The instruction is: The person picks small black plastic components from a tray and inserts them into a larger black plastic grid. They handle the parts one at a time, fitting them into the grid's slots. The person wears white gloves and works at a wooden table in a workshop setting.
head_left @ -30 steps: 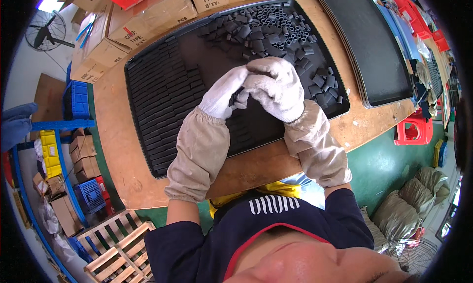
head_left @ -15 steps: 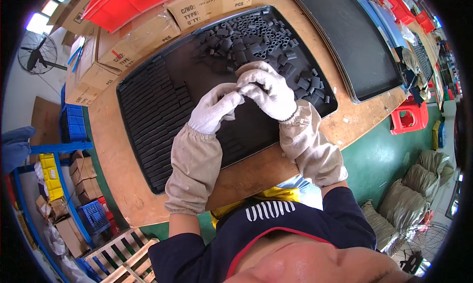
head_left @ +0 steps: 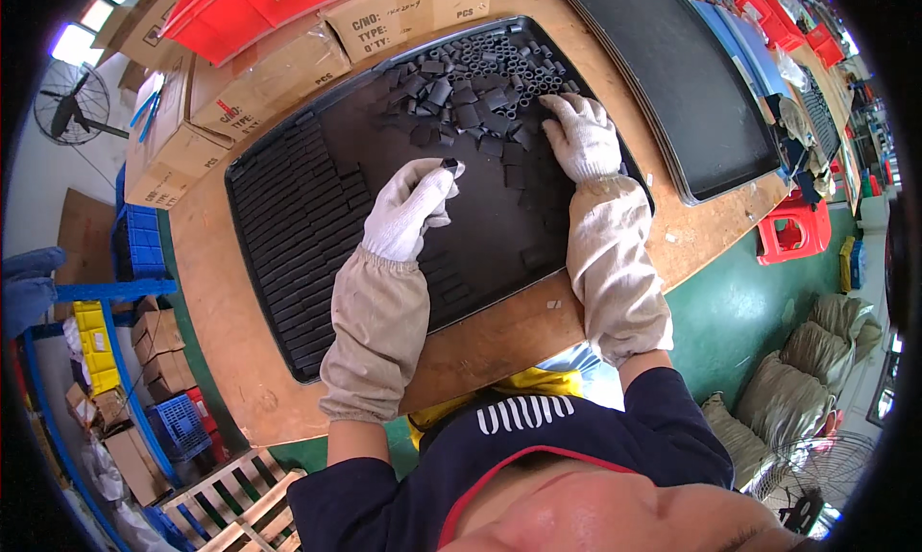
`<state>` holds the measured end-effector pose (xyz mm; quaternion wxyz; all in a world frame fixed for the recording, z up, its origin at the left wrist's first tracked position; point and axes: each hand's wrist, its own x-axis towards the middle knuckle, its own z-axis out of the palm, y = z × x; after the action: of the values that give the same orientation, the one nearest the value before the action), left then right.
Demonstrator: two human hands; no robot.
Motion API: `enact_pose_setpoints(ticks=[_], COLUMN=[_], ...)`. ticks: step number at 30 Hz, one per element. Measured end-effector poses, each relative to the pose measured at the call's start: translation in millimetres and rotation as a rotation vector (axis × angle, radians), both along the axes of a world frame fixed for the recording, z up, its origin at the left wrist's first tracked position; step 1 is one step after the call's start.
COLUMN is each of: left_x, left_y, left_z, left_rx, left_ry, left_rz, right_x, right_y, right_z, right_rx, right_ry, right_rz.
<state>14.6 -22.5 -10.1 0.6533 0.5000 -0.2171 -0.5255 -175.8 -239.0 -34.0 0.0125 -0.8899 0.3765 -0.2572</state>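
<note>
My left hand, in a white knit glove, is closed with a small black piece pinched between thumb and fingertips above the middle of a large black tray. My right hand, gloved the same way, is over the tray's right side with thumb and fingers apart. Its fingertips are beside a cluster of short black tubes. Loose black flat pieces lie heaped next to the tubes. Along the tray's left side, black pieces are laid in tight rows.
Cardboard boxes and a red bin stand along the table's far left. A stack of black trays lies to the right on the wooden table. A red stool is on the green floor.
My hands were together over the tray and have parted. The right one moved right, to the tubes; the left stays near its place, now showing the black piece.
</note>
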Motion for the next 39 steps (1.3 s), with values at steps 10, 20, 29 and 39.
enact_pose_setpoints(ticks=[10,20,29,39], left_x=[-6.1,-11.9,-15.0,-12.1], left_y=[-1.8,-1.6,-5.5,-1.9], left_z=[7.7,19.9,10.2,14.6], left_rx=[0.068,0.132,0.067,0.147], left_ry=[-0.175,-0.466,-0.629,-0.65], left_rz=[-0.034,0.038,0.092,-0.014], right_x=[3.8,25.2,33.0,33.2], right_y=[0.7,59.9,75.3,79.6], right_z=[10.6,41.3,40.6,28.7], right_rx=[-0.03,0.543,0.388,0.498], right_ry=[-0.218,-0.71,-0.602,-0.609], right_rz=[-0.05,0.688,0.682,0.589])
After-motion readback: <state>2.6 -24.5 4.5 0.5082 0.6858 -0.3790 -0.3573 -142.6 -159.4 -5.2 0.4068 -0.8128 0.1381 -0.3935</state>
